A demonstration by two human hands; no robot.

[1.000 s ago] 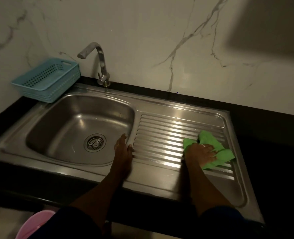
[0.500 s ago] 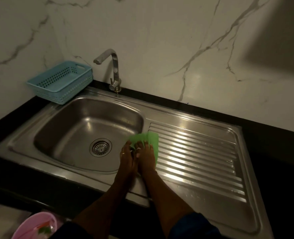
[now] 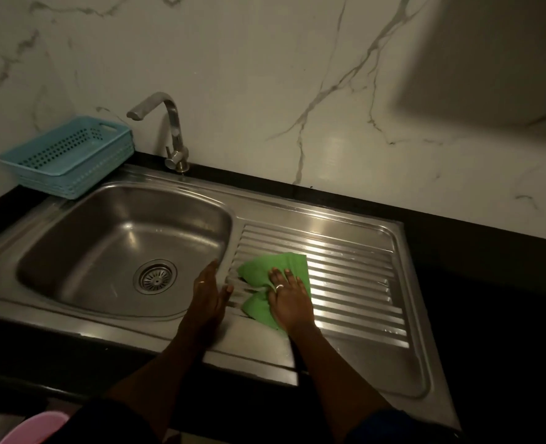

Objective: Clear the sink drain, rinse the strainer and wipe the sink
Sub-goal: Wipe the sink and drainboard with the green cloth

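Observation:
A stainless steel sink [image 3: 83,248] has its round strainer [image 3: 155,276] seated in the drain at the basin's bottom. To its right lies the ribbed drainboard [image 3: 355,277]. My right hand [image 3: 289,299] presses flat on a green cloth [image 3: 265,269] at the drainboard's left end. My left hand [image 3: 208,291] rests flat and empty on the rim between basin and drainboard, fingers reaching toward the basin edge.
A curved steel tap [image 3: 169,129] stands behind the basin. A light blue perforated basket [image 3: 70,155] sits at the back left on the black counter [image 3: 489,251]. A pink bucket's rim [image 3: 34,427] shows at the bottom left. A marble wall rises behind.
My right hand swept the green cloth from the drainboard's right side to the basin edge, then slid a little back right onto the ribs. The left hand stayed on the rim.

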